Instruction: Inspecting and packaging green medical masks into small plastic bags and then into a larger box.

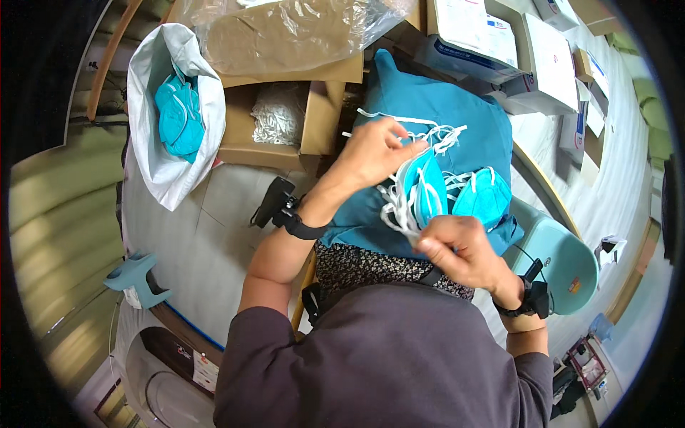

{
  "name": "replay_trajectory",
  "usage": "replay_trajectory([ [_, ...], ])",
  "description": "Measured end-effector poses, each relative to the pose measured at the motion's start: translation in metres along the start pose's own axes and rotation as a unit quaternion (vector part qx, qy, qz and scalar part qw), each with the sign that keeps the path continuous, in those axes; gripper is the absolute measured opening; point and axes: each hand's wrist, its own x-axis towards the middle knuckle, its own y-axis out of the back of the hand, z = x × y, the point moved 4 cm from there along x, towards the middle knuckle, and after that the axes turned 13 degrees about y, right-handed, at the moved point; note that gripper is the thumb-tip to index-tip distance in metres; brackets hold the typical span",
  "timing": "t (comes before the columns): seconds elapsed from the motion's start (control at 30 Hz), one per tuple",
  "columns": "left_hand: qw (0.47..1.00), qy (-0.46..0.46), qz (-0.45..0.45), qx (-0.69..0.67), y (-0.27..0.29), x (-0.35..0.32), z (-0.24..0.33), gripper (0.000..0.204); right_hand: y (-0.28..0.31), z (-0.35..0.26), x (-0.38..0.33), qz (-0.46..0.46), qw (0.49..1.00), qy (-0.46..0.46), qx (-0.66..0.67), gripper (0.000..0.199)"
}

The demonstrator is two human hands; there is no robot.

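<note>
A stack of teal cup-shaped face masks [427, 187] with white rims and straps stands on edge on the teal cloth [435, 93] over my lap. At its top is my left hand [376, 152], fingers curled and thumb against the masks' upper edge. My right hand [460, 251] pinches the bunched white straps [404, 217] at the stack's lower end. More loose straps [446, 135] lie on the cloth just beyond the left thumb. Right of the stack rests another teal face mask [485, 198], its straps toward the stack.
A white sack [146, 135] with teal masks inside stands at the far left. Beside it a cardboard box [314, 128] holds a heap of white straps, under clear plastic wrapping [285, 43]. White boxes [549, 71] are at the far right, and a pale green stool [571, 264] is near my right wrist.
</note>
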Motion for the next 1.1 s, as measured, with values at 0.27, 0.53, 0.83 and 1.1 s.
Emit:
replay_trajectory([
  [0.27, 0.970, -0.029, -0.112, 0.212, -0.028, -0.018, 0.020, 0.042, -0.034, -0.001, -0.015, -0.062, 0.986, 0.120, -0.101, 0.020],
  [0.53, 0.964, -0.214, 0.061, -0.145, 0.002, -0.053, 0.078, 0.014, -0.011, -0.037, -0.019, -0.005, 0.875, 0.219, -0.432, 0.035],
  [0.83, 0.940, -0.276, 0.194, -0.058, -0.026, -0.086, 0.102, 0.014, 0.053, -0.031, -0.014, 0.334, 0.871, 0.126, -0.337, 0.026],
  [1.1, 0.926, -0.342, 0.163, -0.008, -0.037, -0.086, 0.098, 0.024, 0.064, -0.009, -0.015, 0.356, 0.910, 0.128, -0.166, 0.011],
])
